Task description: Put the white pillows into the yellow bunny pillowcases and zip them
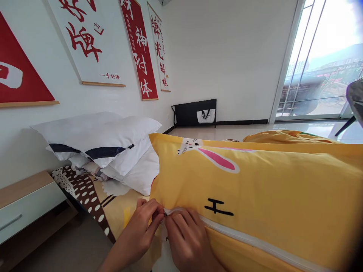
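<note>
A long yellow pillow in a pillowcase (269, 181) with a printed white rabbit lies across the bed in front of me. A white zipper (238, 236) runs along its near side. My left hand (141, 223) is closed in a pinch at the zipper's left end, where a small dark bit shows by the fingertips. Right beside it, my right hand (185, 238) has its fingers curled over the zipper edge, gripping the pillowcase fabric. The fingertips of that hand are hidden, and so is part of the zipper beneath them.
White pillows (113, 132) are piled at the bed's head on a brown polka-dot sheet (90, 204). A bedside cabinet (28, 211) stands at left. More yellow fabric (289, 136) lies behind the pillow. A black panel (187, 113) with a white bag (206, 116) leans by the far wall.
</note>
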Available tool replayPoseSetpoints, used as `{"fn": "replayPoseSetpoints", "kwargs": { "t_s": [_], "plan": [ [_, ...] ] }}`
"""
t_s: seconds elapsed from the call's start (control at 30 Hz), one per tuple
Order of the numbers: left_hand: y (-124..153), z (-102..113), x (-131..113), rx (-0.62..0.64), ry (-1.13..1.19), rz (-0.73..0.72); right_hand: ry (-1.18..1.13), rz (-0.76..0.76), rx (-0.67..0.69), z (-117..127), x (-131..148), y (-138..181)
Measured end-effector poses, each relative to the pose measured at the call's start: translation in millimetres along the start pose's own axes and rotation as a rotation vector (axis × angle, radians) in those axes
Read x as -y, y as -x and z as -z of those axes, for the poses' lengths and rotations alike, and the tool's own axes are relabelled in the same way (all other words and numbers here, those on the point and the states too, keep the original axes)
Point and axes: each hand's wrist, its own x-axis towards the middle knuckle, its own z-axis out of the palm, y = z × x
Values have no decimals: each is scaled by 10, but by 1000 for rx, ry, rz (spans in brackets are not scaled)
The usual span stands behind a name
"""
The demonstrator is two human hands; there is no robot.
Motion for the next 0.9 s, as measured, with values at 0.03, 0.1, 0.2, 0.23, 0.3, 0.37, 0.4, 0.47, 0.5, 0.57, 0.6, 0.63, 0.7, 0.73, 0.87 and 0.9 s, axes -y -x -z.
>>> {"fn": "replayPoseSetpoints", "kwargs": {
  "t_s": [0.03, 0.1, 0.2, 0.23, 0.3, 0.37, 0.4, 0.47, 0.5, 0.57, 0.6, 0.63, 0.7, 0.73, 0.87, 0.9],
  "plan": [
    [5, 6, -4, -3, 5, -1, -1, -14, -5, 24, -8, -23],
    [11, 16, -12, -10, 17, -3, 48, -19, 0, 71, -26, -68],
    [11, 20, -15, -14, 26, -15, 131, 15, 38, 103, -43, -106],
    [10, 17, -13, -15, 27, -19, 140, 31, 48, 103, -46, -109],
    [5, 5, -8, -14, 23, -26, 151, 63, 52, 91, -48, -105],
    [-3, -13, -2, -23, 6, -29, 160, 83, 56, 80, -52, -95],
    [-10, -26, 1, -35, -15, -35, 167, 91, 60, 76, -55, -90],
    [-29, -58, 4, -82, -85, -63, 179, 98, 71, 75, -65, -82],
    [-40, -78, 7, -114, -132, -85, 181, 99, 81, 76, -71, -78],
    [-60, -126, 13, -193, -235, -130, 175, 95, 93, 74, -82, -71],
    [-68, -153, 16, -234, -285, -146, 170, 93, 97, 70, -87, -67],
    [-74, -181, 17, -275, -331, -157, 167, 93, 98, 63, -91, -63],
    [-82, -238, 15, -364, -414, -174, 171, 94, 95, 43, -95, -58],
    [-85, -265, 11, -408, -450, -177, 177, 94, 95, 29, -95, -57],
    [-106, -346, 6, -508, -523, -184, 210, 80, 96, -16, -81, -71],
    [-117, -353, 17, -498, -517, -193, 215, 63, 100, -14, -81, -76]
  ]
}}
